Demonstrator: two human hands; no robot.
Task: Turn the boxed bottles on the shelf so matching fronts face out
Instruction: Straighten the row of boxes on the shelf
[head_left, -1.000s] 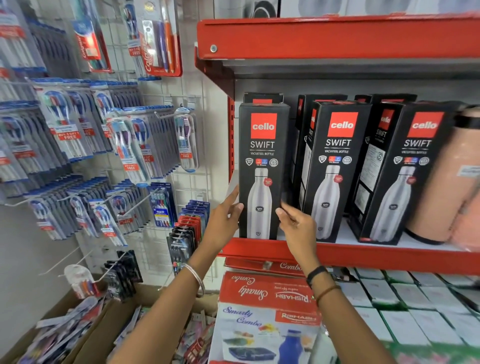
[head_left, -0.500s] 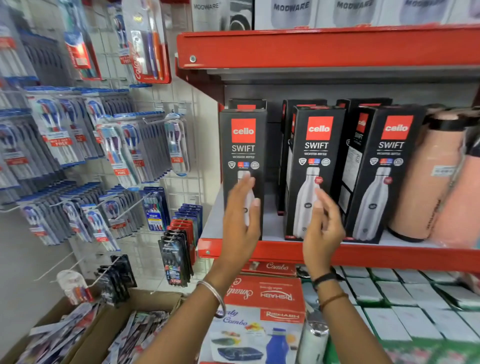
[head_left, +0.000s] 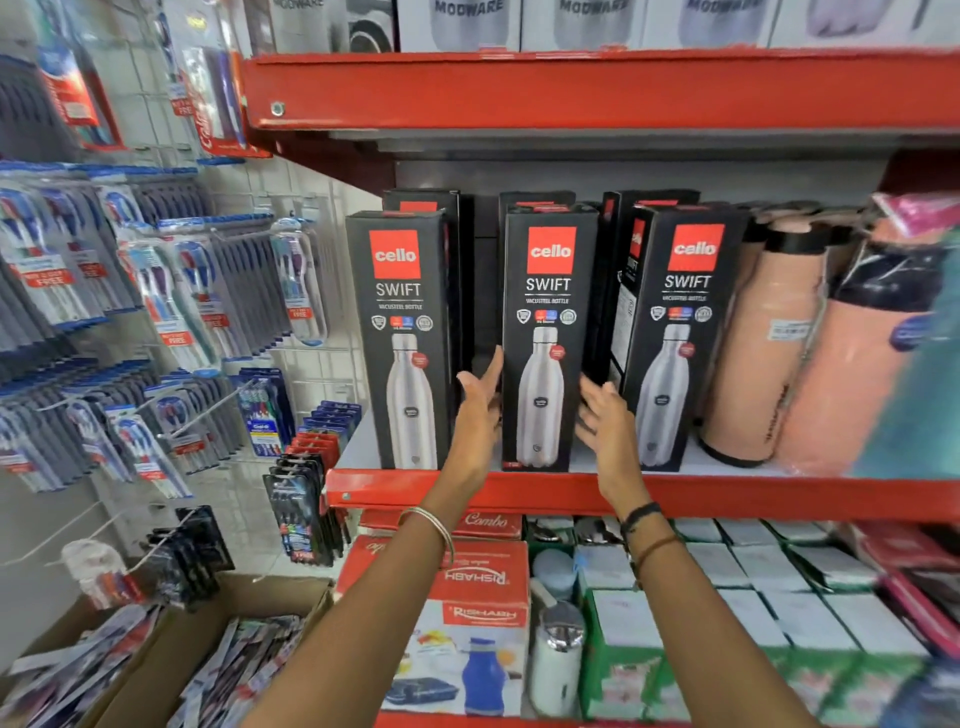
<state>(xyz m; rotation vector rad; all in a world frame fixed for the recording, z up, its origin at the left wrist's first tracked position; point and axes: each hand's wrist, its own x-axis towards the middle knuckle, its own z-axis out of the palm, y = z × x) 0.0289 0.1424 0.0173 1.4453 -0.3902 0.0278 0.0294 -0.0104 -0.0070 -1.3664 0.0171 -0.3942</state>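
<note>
While both hands sit spread at either flank of middle box (head_left: 545, 338), noting geometry for next move. Box upright on red shelf (head_left: 727, 493), long axis vertical, front w/ logo and bottle picture facing out, approx square to shelf edge.

Left hand (head_left: 475, 410): open, fingers splayed, palm turned toward box's left side; tips at or just beside left edge, in gap between middle box and left box (head_left: 402, 338). Contact w/ cardboard not resolvable, poss. touching. Holding nothing.

Right hand (head_left: 605, 415): open, fingers spread, beside box's lower right edge, in narrow gap toward right box (head_left: 675, 338). Also empty; contact unclear.

Relation that matters: box dead centre between hands, straight ahead and slightly above wrists; neither hand clearly nearer. Gap wider on left side than on right, so more room to swing on left.

Judgement: left and middle fronts match already; right box looks angled, side panel w/ text showing on its left. Likely next: clamp middle box at both flanks, small twist about vertical axis if needed, then right box. Risk: right box close by, easy to nudge w/ knuckles.

Second row of boxes behind; peach flasks (head_left: 769, 353) at far right, well apart from hands.
</note>
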